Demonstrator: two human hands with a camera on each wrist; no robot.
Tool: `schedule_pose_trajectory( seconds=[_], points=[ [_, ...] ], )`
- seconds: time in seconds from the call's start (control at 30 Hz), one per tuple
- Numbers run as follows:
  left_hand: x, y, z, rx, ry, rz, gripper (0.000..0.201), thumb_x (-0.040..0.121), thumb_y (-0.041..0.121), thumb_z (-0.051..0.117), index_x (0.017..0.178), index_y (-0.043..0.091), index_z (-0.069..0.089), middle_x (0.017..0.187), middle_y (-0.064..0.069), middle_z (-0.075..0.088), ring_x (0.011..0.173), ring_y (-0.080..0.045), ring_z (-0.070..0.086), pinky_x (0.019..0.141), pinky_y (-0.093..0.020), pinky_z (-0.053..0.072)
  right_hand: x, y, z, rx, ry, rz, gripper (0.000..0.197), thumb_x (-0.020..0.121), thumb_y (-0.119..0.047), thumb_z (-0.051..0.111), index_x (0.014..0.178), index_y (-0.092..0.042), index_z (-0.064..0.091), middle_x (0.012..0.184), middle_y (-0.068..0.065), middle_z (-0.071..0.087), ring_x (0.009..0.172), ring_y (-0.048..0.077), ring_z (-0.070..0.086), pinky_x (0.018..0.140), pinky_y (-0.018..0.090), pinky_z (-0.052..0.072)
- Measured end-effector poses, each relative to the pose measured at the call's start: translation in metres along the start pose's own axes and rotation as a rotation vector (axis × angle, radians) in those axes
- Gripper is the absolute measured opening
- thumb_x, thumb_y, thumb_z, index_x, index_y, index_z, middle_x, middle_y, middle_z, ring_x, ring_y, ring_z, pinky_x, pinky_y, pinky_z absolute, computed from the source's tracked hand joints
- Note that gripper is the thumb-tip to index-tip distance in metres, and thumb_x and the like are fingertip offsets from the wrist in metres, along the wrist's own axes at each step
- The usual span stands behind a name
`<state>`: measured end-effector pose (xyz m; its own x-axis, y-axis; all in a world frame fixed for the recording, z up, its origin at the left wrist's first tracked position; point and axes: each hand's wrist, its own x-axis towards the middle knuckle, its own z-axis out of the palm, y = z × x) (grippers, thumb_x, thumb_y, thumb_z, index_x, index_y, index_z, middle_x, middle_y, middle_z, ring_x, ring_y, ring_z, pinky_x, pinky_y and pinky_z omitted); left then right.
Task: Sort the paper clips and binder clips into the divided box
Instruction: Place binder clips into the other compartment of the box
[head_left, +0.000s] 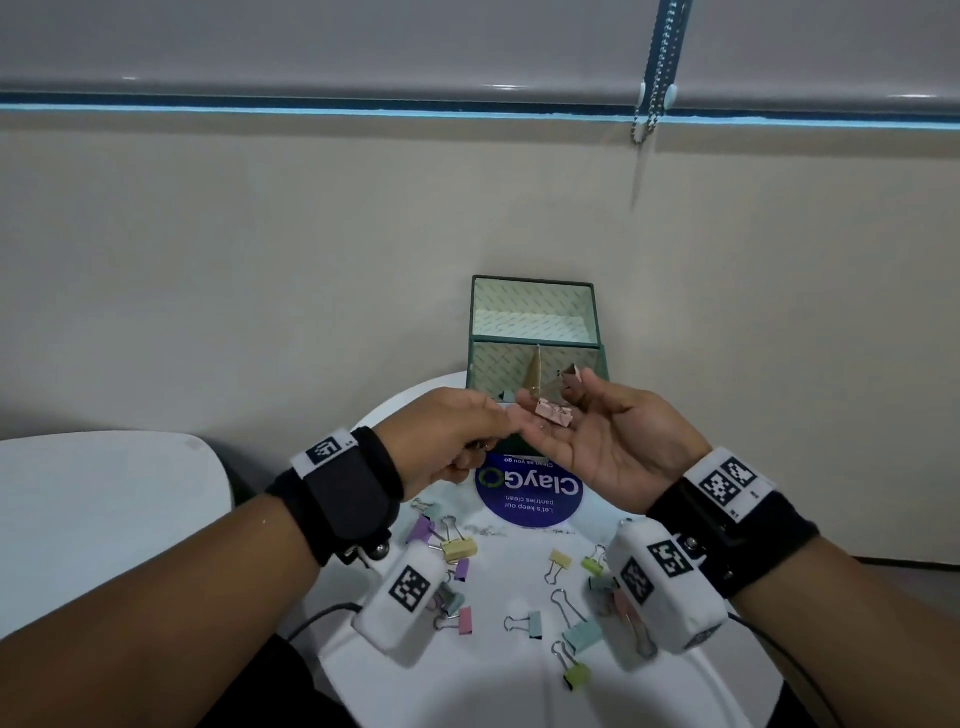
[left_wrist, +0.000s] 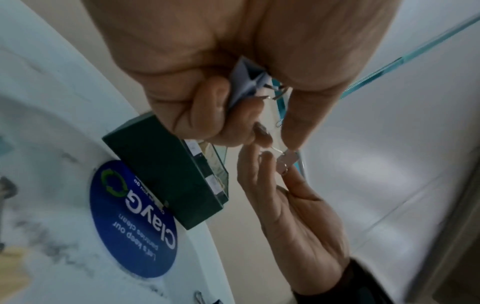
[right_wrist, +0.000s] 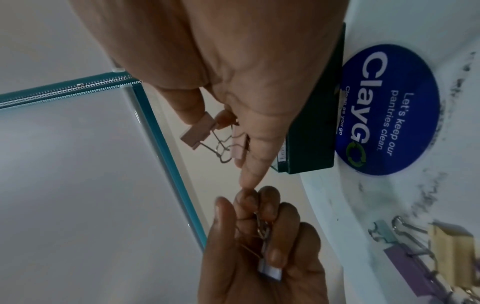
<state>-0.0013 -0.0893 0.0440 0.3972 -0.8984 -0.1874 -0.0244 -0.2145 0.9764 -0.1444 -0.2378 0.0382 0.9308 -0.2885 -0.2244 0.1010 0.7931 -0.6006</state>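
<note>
The green divided box (head_left: 535, 349) stands with its lid up at the far edge of the round white table (head_left: 498, 686). My right hand (head_left: 561, 405) is palm up in front of the box. Its thumb pinches one pink binder clip (right_wrist: 198, 133), and a second pink clip (head_left: 553, 413) lies on its fingers. My left hand (head_left: 483, 431) touches the right fingertips, its fingers curled round a lilac binder clip (left_wrist: 246, 82) and some wire handles. Several pastel binder clips lie loose on the table, among them a yellow one (head_left: 460, 545) and a teal one (head_left: 582, 636).
A round blue ClayGo sticker (head_left: 530, 493) lies just in front of the box. A second white table (head_left: 104, 493) stands to the left, and a beige wall runs right behind the box. A bead chain (head_left: 654, 78) hangs from the blind at upper right.
</note>
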Motion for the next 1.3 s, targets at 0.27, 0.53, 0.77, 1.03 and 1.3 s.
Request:
schedule_pose_trajectory(
  seconds=[0.27,0.53,0.77,1.03,1.3],
  points=[
    [0.003,-0.002,0.017,0.632,0.243,0.295,0.036,0.077,0.043,0.081,0.110,0.037,0.066,0.086,0.020,0.064,0.079,0.004,0.061,0.072,-0.018,0.050,-0.012,0.006,0.007,-0.092,-0.018,-0.016,0.031,0.094,-0.027,0.052,0.088,-0.008,0.075,0.132,0.032,0.058,0.125,0.043,0.057,0.083,0.041,0.059],
    [0.009,-0.008,0.008,0.314,0.210,0.309,0.017,0.085,0.029,0.079,0.102,0.028,0.079,0.085,0.008,0.075,0.076,-0.005,0.069,0.076,-0.027,0.058,-0.024,0.008,0.011,-0.144,-0.036,0.003,0.032,0.099,-0.031,0.049,0.092,-0.017,0.076,0.134,0.026,0.061,0.130,0.039,0.056,0.101,0.050,0.050],
    [0.003,-0.012,-0.018,-0.223,-0.007,0.245,0.035,0.076,0.027,0.076,0.110,0.017,0.076,0.058,0.002,0.045,0.052,-0.013,0.025,0.047,-0.022,0.027,-0.028,-0.008,0.005,-0.168,0.056,-0.097,0.022,0.099,-0.025,0.050,0.113,-0.012,0.062,0.130,0.024,0.065,0.118,0.035,0.066,0.094,0.047,0.056],
    [0.014,-0.005,-0.029,0.011,0.196,0.164,0.043,0.070,0.047,0.083,0.099,0.016,0.077,0.064,0.005,0.048,0.054,-0.012,0.029,0.047,-0.023,0.029,-0.005,-0.018,0.000,-0.556,0.197,-0.301,0.018,0.088,0.000,0.069,0.091,-0.012,0.056,0.103,0.015,0.071,0.079,0.020,0.071,0.066,0.028,0.058],
    [0.066,0.021,-0.025,0.011,0.320,-0.039,0.042,0.082,0.010,0.074,0.123,0.009,0.061,0.092,-0.008,0.063,0.057,-0.011,0.047,0.046,-0.025,0.038,0.057,-0.029,0.015,-1.272,0.391,-0.407,0.045,0.075,-0.014,0.086,0.109,-0.026,0.059,0.118,-0.007,0.062,0.109,0.014,0.063,0.086,0.034,0.060]
  ],
)
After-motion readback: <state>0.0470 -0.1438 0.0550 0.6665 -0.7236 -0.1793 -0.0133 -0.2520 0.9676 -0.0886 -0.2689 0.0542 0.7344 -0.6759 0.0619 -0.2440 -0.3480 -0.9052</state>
